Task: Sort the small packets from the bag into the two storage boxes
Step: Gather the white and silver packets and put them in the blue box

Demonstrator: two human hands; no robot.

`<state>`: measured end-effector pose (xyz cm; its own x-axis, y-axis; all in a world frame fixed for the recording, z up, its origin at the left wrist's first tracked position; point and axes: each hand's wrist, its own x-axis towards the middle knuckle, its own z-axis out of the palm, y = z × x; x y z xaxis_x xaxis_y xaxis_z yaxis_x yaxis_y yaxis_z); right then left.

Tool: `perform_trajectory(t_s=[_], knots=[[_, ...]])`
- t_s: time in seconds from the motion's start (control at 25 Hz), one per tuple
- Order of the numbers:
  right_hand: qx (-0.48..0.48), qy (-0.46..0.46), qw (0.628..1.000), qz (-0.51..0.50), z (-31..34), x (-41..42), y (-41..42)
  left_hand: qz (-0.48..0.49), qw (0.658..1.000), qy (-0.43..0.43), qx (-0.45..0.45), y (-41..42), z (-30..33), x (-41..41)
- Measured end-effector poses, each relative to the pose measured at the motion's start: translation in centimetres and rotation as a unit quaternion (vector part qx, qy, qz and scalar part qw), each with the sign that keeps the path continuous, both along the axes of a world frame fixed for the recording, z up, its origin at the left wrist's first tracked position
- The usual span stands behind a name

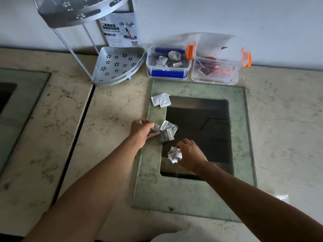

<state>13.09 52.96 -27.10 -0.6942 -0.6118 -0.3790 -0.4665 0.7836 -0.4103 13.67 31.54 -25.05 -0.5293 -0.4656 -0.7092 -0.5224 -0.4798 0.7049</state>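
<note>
My left hand (142,132) pinches a grey dotted packet (157,127) at the left edge of the glass panel (192,198). Two more grey dotted packets (166,135) lie just right of its fingers. My right hand (189,155) is closed on a bunch of crumpled white packets (173,154) over the dark opening. Two white packets (160,100) lie at the panel's top left corner. At the back stand a blue-clipped clear box (168,74) with white and grey packets and an orange-clipped clear box (215,75) with red packets. No bag is clearly visible.
A metal corner shelf rack (117,67) with its printed label card (120,30) stands at the back left, beside the blue box. The marble counter (113,110) has a dark seam (76,137) running down the left. Another glass panel (21,102) lies at far left.
</note>
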Motion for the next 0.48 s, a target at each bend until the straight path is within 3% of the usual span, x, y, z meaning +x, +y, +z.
perform_trajectory(t_s=[0.08, 0.2, 0.36, 0.48], knots=[[0.007, 0.003, 1.000, -0.015, -0.3, 0.3, -0.2, -0.024, 0.999, -0.011, -0.040, 0.0, -0.3, 0.4], [-0.028, -0.061, 0.996, -0.057, -0.4, 0.1, -0.5, -0.084, 0.986, -0.041, -0.139, -0.3, -1.0, 0.7], [-0.103, -0.148, 0.972, -0.153, 0.6, -2.4, -1.4, -0.085, 0.989, -0.042, -0.112, -0.3, -0.6, 0.4], [-0.122, -0.131, 0.964, -0.194, 1.5, -5.5, -2.6, -0.081, 0.987, -0.061, -0.126, -0.5, -0.4, 0.1]])
